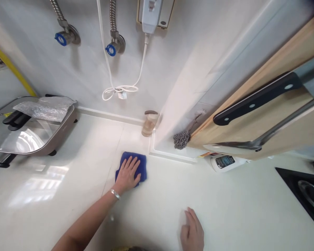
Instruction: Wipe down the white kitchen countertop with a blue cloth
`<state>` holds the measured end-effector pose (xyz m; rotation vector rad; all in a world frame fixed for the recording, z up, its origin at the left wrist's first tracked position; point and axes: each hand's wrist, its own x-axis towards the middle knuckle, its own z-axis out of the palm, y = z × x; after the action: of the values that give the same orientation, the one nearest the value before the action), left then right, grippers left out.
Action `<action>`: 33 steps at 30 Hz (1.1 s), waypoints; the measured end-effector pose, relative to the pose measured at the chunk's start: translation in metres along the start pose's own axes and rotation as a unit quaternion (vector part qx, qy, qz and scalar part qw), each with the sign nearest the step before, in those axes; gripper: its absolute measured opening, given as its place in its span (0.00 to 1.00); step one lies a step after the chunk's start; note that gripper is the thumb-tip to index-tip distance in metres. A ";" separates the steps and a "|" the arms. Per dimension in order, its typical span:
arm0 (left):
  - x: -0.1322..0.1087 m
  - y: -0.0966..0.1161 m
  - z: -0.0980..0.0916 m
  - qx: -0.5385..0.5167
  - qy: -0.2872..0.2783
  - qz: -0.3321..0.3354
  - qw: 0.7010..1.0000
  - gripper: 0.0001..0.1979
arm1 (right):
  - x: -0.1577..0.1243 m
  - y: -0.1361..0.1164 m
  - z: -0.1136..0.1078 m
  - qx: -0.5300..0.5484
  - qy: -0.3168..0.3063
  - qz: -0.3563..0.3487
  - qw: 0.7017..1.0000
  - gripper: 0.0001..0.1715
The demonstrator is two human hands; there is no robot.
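Nearest the camera, the person's left forearm (91,218) is seen entering from the lower edge, and a silver bracelet (115,194) is worn at its wrist. Below it a broad white countertop (157,223) is spread, and it is bounded by a white wall (151,80). A pale wooden board (251,129) is seen at the upper right, and a black-handled kitchen knife (256,99) and a metal utensil (251,143) are shown against it. At the left a metal-rimmed appliance (34,146) is placed on the countertop, with a crinkled foil sheet (44,108) lying on it, and a black hob (300,195) is seen at the right edge. The left hand (127,174) is kept open and flat, with its fingers slightly spread, on a blue cloth (143,165), which is not gripped but pressed against the countertop. The cloth is folded, it seems, and is placed near the corner where a small glass jar (149,125) stands. Even contact is best obtained in this way, with the weight spread through the palm and fingers. The right hand (192,232) is held open and empty, with its fingers close together, near the lower edge; whether the countertop is touched by it cannot be told from this view.
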<state>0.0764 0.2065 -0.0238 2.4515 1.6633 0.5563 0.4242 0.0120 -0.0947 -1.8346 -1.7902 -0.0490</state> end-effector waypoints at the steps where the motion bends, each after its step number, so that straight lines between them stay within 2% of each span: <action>1: 0.013 -0.003 0.003 -0.001 0.003 -0.007 1.000 0.32 | -0.001 0.003 0.001 -0.006 0.004 -0.012 1.000 0.25; 6: 0.071 -0.013 0.013 -0.006 0.004 -0.023 1.000 0.30 | -0.002 0.016 0.003 -0.015 -0.006 -0.066 0.998 0.26; 10: 0.100 -0.022 0.016 -0.007 -0.008 -0.009 1.000 0.29 | -0.001 0.005 0.000 -0.011 -0.024 -0.025 0.999 0.28; 17: 0.116 -0.035 0.017 0.012 0.011 0.016 1.000 0.29 | 0.007 -0.016 -0.004 -0.011 -0.042 0.015 0.999 0.30; 21: 0.112 -0.025 0.023 0.027 0.025 -0.016 0.999 0.31 | 0.013 -0.020 -0.006 0.004 -0.030 0.024 0.999 0.33; 24: 0.093 -0.001 0.031 0.049 0.048 -0.061 0.996 0.33 | 0.015 -0.022 -0.010 0.046 -0.012 0.018 0.999 0.34; 27: 0.064 0.040 0.045 0.075 0.064 -0.073 0.992 0.34 | 0.017 -0.012 -0.017 0.136 -0.019 -0.012 0.990 0.33; 29: 0.045 0.077 0.057 0.095 0.069 -0.079 0.990 0.34 | 0.020 0.007 -0.029 0.231 -0.055 -0.073 0.969 0.33; 31: 0.030 0.123 0.070 0.108 0.062 -0.082 0.989 0.33 | 0.026 0.036 -0.048 0.317 -0.093 -0.123 0.936 0.34; 33: 0.024 0.173 0.084 0.113 0.048 -0.082 0.989 0.33 | 0.034 0.073 -0.074 0.364 -0.107 -0.117 0.918 0.33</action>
<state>0.2662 0.1702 -0.0431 2.4387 2.0469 0.4953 0.5217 0.0167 -0.0459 -1.1193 -1.8195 0.6636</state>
